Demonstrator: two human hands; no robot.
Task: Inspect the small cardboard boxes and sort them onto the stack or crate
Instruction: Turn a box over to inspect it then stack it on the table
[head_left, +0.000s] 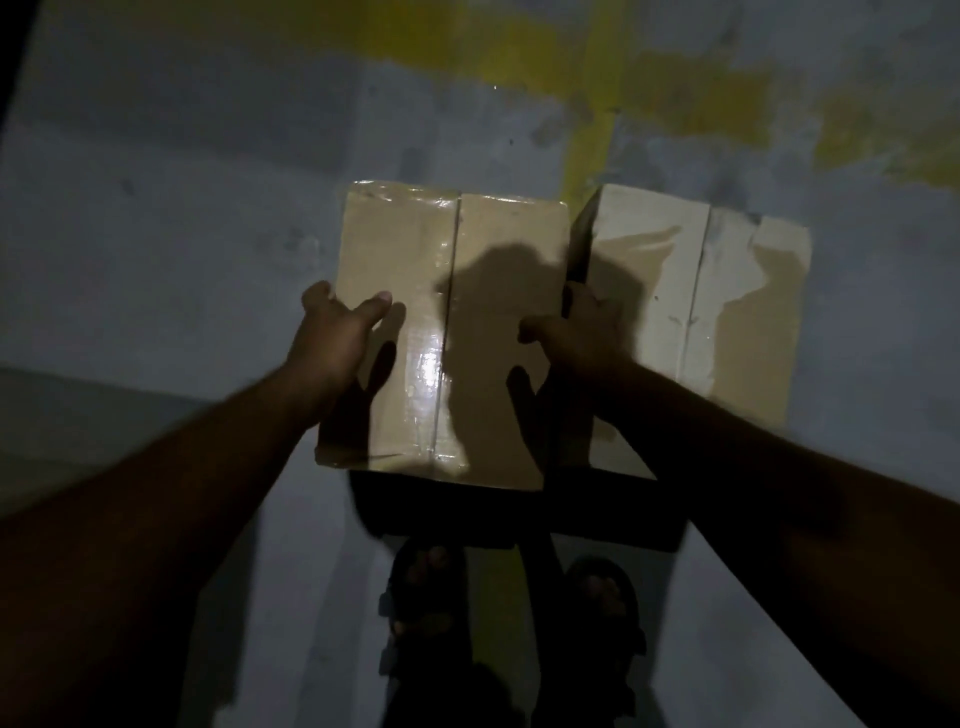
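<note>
A taped brown cardboard box (467, 249) is held in front of me above the floor, its top seam running away from me. My left hand (337, 332) grips its left side with the thumb on top. On the box's right side sits my right hand (576, 332), thumb on top and fingers down the gap. A second, paler cardboard box (727, 291) lies just to the right on the floor, its tape partly torn. The two boxes are nearly touching.
Grey concrete floor (182, 234) with worn yellow painted lines (587, 114) at the back. My sandalled feet (426, 597) stand below the held box, in deep shadow. A dark shape lies under the box's near edge; I cannot tell what it is.
</note>
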